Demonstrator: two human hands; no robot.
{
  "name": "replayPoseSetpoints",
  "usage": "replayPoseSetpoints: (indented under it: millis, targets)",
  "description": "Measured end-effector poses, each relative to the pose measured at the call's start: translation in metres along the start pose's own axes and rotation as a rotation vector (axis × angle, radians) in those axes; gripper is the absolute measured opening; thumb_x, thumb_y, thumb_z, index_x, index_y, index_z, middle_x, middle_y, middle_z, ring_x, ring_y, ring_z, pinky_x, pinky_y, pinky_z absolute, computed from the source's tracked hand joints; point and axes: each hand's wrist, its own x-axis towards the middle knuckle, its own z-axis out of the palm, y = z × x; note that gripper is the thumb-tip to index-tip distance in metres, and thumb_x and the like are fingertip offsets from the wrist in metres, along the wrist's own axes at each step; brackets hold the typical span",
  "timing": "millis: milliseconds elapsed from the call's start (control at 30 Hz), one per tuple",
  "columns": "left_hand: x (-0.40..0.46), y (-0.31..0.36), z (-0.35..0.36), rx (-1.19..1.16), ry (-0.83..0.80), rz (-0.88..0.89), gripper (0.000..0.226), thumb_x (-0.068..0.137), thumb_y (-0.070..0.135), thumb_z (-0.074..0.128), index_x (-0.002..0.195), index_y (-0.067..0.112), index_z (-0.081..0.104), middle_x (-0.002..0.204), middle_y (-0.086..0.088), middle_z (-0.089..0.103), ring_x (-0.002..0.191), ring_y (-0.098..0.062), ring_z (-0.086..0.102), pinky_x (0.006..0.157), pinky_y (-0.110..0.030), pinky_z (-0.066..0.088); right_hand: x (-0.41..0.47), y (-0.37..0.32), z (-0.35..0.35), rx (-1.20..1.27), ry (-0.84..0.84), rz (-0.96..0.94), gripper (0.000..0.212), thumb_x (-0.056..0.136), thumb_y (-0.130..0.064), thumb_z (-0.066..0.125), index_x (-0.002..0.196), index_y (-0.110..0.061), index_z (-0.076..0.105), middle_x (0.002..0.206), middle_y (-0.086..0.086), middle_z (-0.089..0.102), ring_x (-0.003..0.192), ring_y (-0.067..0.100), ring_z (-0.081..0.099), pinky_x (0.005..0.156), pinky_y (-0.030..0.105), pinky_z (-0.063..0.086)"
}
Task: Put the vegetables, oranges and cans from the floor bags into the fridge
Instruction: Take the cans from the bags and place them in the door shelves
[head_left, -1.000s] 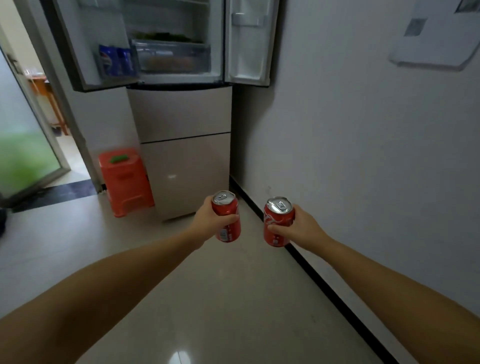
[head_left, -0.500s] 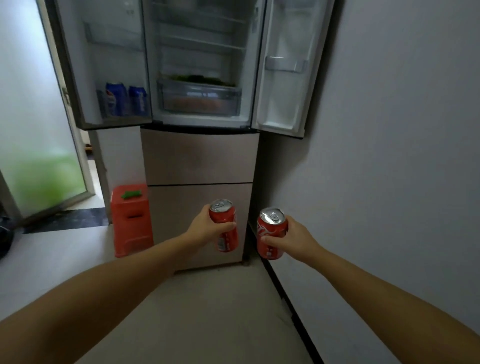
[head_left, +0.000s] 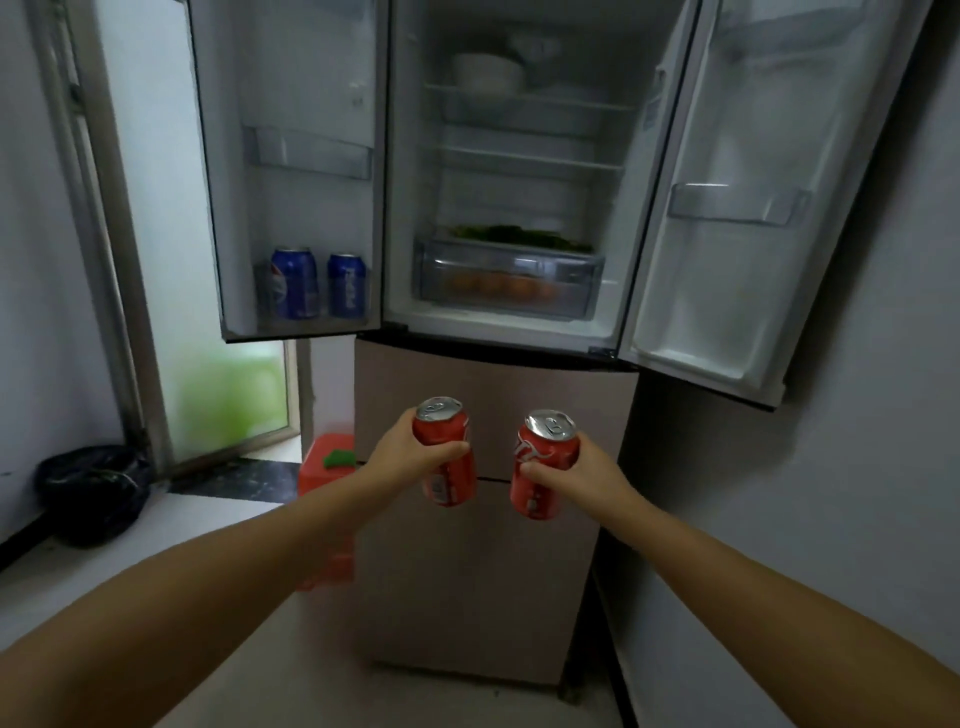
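Two red soda cans are held upright in front of the fridge (head_left: 493, 519), one in each hand. The left red can (head_left: 445, 452) is gripped by the left hand (head_left: 402, 454), whose fingers are wrapped round its body with the thumb (head_left: 451, 451) laid across the front. The right red can (head_left: 543, 465) is gripped by the right hand (head_left: 589, 475), the thumb (head_left: 537, 470) pressed on its front and the fingers curled behind. The two cans are kept near each other but apart, level with the closed lower drawers of the fridge.

Both upper doors are seen swung open. In the bottom bin of the left door (head_left: 291, 171), two blue cans (head_left: 317, 286) are stood side by side. Inside the compartment, oranges (head_left: 501, 288) are seen through the clear crisper drawer (head_left: 506, 265), and green vegetables (head_left: 519, 236) are laid just above it. White bowls (head_left: 485, 73) are set on the top shelf. The right door (head_left: 753, 208) bins are blurred.

To the left of the fridge, an orange stool (head_left: 324, 467) with a green object (head_left: 338, 458) on it is placed, and a black bag (head_left: 93, 491) is set on the floor (head_left: 260, 675) by the glass door.
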Motion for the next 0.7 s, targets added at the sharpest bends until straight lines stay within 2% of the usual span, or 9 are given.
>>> replayPoseSetpoints:
  millis: [133, 267, 367, 433, 533, 600, 700]
  targets:
    - [0.092, 0.022, -0.019, 0.002, 0.062, 0.078, 0.066, 0.073, 0.028, 0.079, 0.129, 0.024, 0.045, 0.117, 0.002, 0.059, 0.11, -0.018, 0.056, 0.096, -0.039, 0.048, 0.104, -0.027, -0.004, 0.009, 0.014, -0.112, 0.064, 0.072, -0.029, 0.081, 0.127, -0.017, 0.051, 0.117, -0.002, 0.062, 0.107, 0.014, 0.059, 0.09, 0.028, 0.046]
    - [0.177, 0.064, -0.047, 0.05, 0.071, 0.149, 0.061, 0.076, 0.025, 0.077, 0.126, 0.027, 0.041, 0.107, 0.009, 0.054, 0.104, -0.013, 0.053, 0.091, -0.034, 0.045, 0.201, -0.07, -0.01, 0.045, 0.033, -0.225, 0.068, 0.073, -0.031, 0.08, 0.131, -0.017, 0.047, 0.121, -0.001, 0.06, 0.112, 0.016, 0.057, 0.09, 0.028, 0.046]
    - [0.229, 0.105, -0.077, 0.042, 0.144, 0.208, 0.066, 0.073, 0.026, 0.079, 0.128, 0.023, 0.043, 0.114, 0.004, 0.059, 0.105, -0.016, 0.058, 0.094, -0.038, 0.048, 0.26, -0.111, -0.018, 0.095, 0.032, -0.336, 0.068, 0.075, -0.032, 0.078, 0.133, -0.018, 0.046, 0.123, -0.002, 0.059, 0.111, 0.015, 0.056, 0.089, 0.028, 0.046]
    - [0.252, 0.133, -0.101, 0.053, 0.227, 0.263, 0.062, 0.072, 0.025, 0.081, 0.124, 0.02, 0.048, 0.113, 0.0, 0.063, 0.1, -0.015, 0.062, 0.091, -0.036, 0.051, 0.292, -0.145, -0.02, 0.143, 0.025, -0.409, 0.065, 0.075, -0.029, 0.078, 0.131, -0.016, 0.048, 0.117, -0.002, 0.061, 0.108, 0.014, 0.058, 0.086, 0.027, 0.045]
    - [0.268, 0.18, -0.139, 0.128, 0.288, 0.344, 0.054, 0.074, 0.023, 0.079, 0.12, 0.021, 0.05, 0.105, 0.003, 0.064, 0.094, -0.011, 0.061, 0.084, -0.031, 0.05, 0.339, -0.202, -0.019, 0.2, -0.012, -0.55, 0.055, 0.074, -0.025, 0.079, 0.121, -0.019, 0.051, 0.107, -0.005, 0.061, 0.102, 0.013, 0.06, 0.083, 0.025, 0.047]
    - [0.272, 0.213, -0.164, 0.182, 0.333, 0.418, 0.047, 0.076, 0.021, 0.077, 0.117, 0.022, 0.054, 0.101, 0.004, 0.065, 0.092, -0.01, 0.062, 0.084, -0.03, 0.051, 0.371, -0.24, -0.015, 0.222, -0.037, -0.675, 0.054, 0.072, -0.026, 0.08, 0.118, -0.018, 0.053, 0.109, -0.004, 0.064, 0.104, 0.014, 0.062, 0.087, 0.028, 0.05]
    - [0.278, 0.256, -0.197, 0.223, 0.472, 0.517, 0.029, 0.079, 0.02, 0.075, 0.102, 0.026, 0.058, 0.093, 0.006, 0.067, 0.083, -0.007, 0.064, 0.075, -0.026, 0.053, 0.406, -0.294, -0.002, 0.291, -0.07, -0.822, 0.059, 0.072, -0.026, 0.081, 0.123, -0.015, 0.053, 0.114, 0.0, 0.065, 0.104, 0.013, 0.063, 0.09, 0.03, 0.051]
